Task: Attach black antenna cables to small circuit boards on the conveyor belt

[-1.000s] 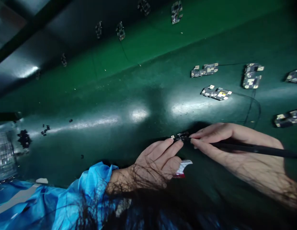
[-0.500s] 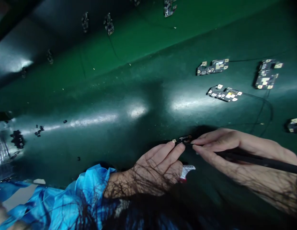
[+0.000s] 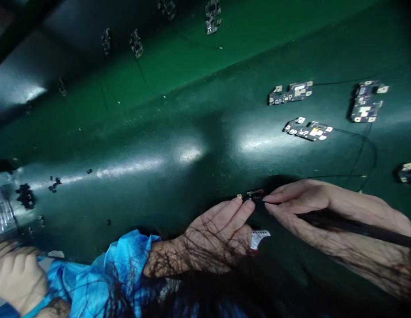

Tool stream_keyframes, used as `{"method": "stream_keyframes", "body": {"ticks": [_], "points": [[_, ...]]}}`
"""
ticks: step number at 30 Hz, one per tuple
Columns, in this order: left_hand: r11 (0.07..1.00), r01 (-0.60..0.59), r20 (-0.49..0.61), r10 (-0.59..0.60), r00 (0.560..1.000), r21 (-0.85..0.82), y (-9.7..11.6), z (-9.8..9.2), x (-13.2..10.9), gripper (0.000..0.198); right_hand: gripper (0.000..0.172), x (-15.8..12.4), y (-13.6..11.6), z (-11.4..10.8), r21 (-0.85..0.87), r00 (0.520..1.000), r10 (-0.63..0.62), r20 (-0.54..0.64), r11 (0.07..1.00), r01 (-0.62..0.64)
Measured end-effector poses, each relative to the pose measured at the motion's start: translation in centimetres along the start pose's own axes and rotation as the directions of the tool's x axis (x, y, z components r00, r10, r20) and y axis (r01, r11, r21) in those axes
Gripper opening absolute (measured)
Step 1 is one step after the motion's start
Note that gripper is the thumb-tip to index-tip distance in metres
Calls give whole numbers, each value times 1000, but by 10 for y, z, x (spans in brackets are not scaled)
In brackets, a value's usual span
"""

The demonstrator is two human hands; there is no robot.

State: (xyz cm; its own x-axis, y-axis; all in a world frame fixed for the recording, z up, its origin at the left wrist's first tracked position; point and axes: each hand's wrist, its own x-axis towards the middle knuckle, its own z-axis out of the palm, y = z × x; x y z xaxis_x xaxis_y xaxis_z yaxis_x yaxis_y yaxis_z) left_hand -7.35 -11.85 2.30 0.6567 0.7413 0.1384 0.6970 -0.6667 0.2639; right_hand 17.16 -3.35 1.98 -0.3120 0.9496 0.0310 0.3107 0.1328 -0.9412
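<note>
left hand (image 3: pixel 222 234) pins a small circuit board (image 3: pixel 253 193) to the green bench (image 3: pixel 179 132) with its fingertips, low and centre. right hand (image 3: pixel 325 216) is closed around a black tool (image 3: pixel 358 227), tip touching that board. more boards (image 3: pixel 306 130) lie well apart, upper right.

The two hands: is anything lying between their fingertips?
Yes. In the head view, a small circuit board sits between the left hand and the right hand, which holds a black tool.
</note>
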Motion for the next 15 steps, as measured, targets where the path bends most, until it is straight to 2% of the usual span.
{"method": "stream_keyframes", "body": {"ticks": [4, 8, 15], "points": [[1000, -4, 13, 4, 1000, -4, -1, 0, 0, 23, 21, -2, 1, -2, -7, 1000, -4, 24, 1000, 5], [999, 17, -41, -18, 999, -36, -2, -3, 5, 32, 20, -2, 0, -1, -8, 999, -22, 28, 1000, 22], [1000, 23, -89, -25, 996, -18, -2, -6, 11, 32, 23, 0, 1, 1, 15, 999, -32, -4, 999, 32]]}}
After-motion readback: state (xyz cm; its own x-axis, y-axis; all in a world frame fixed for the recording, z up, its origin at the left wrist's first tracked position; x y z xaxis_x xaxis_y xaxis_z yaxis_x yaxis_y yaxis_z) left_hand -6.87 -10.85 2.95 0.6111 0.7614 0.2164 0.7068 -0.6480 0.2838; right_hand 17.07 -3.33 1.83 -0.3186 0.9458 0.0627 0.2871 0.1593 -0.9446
